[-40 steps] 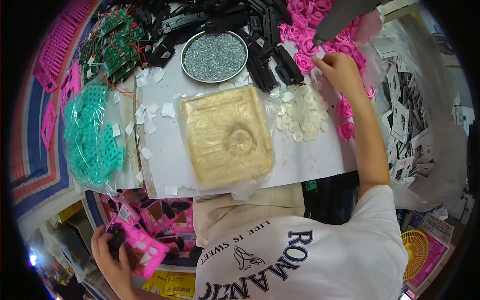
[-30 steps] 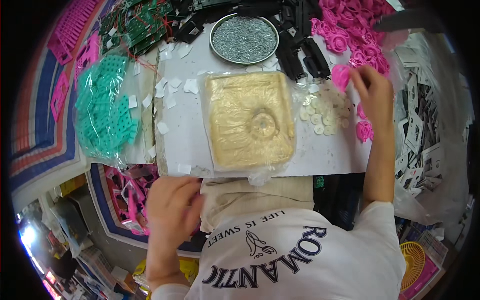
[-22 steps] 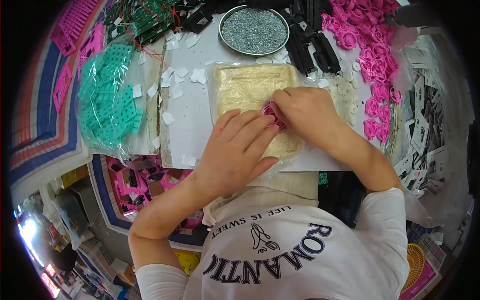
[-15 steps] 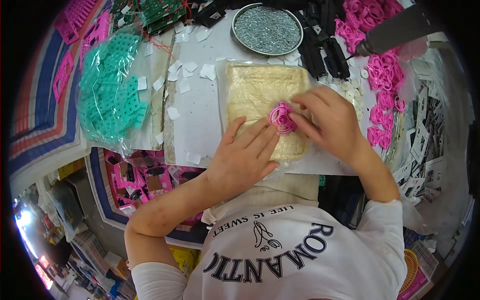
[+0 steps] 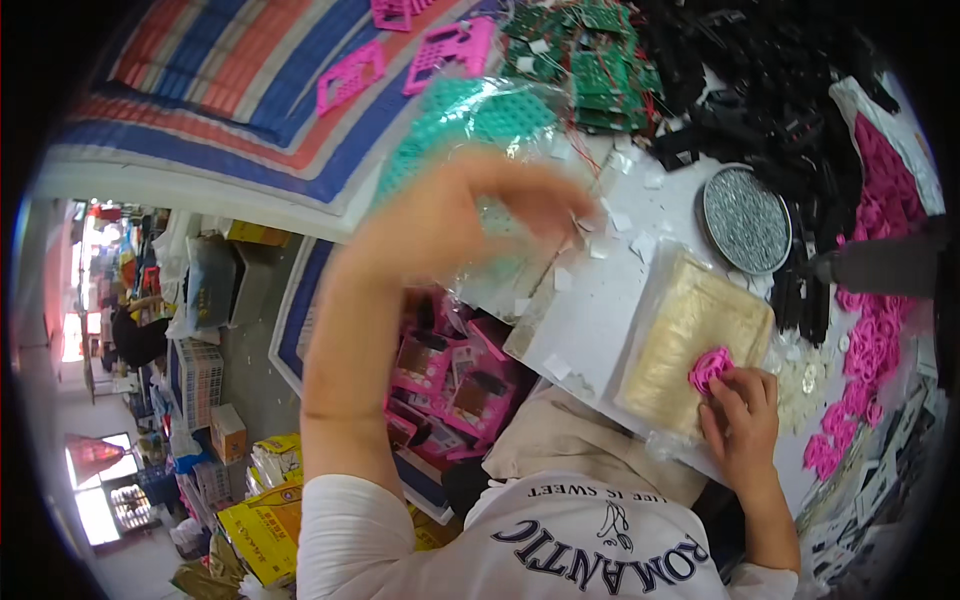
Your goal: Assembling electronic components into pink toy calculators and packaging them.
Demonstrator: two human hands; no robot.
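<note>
A round pink plastic part (image 5: 710, 369) with openings lies on a yellowish pad wrapped in clear plastic (image 5: 690, 320). My right hand (image 5: 745, 410) rests at its lower right side, fingers bent and closed on its edge. Raised to the left, my left hand (image 5: 480, 205) is smeared by motion, and I cannot make out its fingers or anything in them. It passes in front of a clear bag of teal plastic pieces (image 5: 470, 115). White paper squares (image 5: 642, 247) are scattered on the table near that hand.
A round tin of small metal pieces (image 5: 745, 220) stands beyond the pad. A dark powered screwdriver (image 5: 885, 268) juts in from the right, above pink parts (image 5: 870, 345). Green circuit boards (image 5: 610, 75) and black parts (image 5: 740, 70) are heaped behind. Pink housings (image 5: 455, 385) sit lower left.
My left hand has left the pink part and swung up and left toward the teal bag. The view has turned left. My right hand stays at the pink part.
</note>
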